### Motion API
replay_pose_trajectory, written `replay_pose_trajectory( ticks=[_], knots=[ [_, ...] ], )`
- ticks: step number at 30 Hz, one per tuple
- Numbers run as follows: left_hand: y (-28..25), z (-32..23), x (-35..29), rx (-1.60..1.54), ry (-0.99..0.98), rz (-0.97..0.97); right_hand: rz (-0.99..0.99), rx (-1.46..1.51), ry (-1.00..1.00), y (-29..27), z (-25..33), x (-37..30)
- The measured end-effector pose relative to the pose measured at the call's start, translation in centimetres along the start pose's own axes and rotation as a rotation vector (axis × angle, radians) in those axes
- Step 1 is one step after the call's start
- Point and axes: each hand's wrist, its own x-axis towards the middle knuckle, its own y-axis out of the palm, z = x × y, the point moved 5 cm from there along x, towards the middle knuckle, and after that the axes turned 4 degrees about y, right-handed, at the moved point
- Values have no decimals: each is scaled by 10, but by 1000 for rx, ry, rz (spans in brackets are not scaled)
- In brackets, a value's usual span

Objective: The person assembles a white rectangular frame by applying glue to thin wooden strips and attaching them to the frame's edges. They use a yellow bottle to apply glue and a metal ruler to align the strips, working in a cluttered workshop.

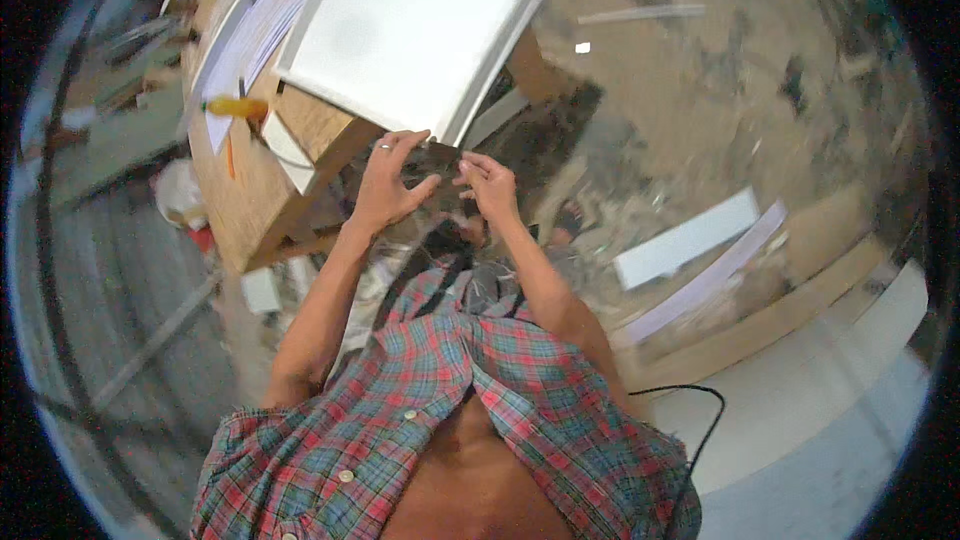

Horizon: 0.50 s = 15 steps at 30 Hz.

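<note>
Both hands [440,180] on small dark object [437,162]

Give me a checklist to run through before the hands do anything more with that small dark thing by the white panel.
1. Both hands on the small dark thing: ok, left hand and right hand hold it between them.
2. What the thing is: cannot tell, blurred.
3. White panel resting on the wooden bench: ok, though it overhangs the edge.
4. Yellow-handled tool out of the way: ok, on the bench, apart from the hands.
5. Black cable clear of feet: cannot tell.
</note>
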Motion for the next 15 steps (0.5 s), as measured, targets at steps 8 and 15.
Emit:
replay_pose_trajectory(
  ticks=[8, 15],
  knots=[
    [17, 20, 41, 65, 254, 340, -46, 179, -157, -8, -26, 7],
    [21, 22, 61, 125, 421, 379, -24, 346, -191, 4, -39, 33]
  ],
)
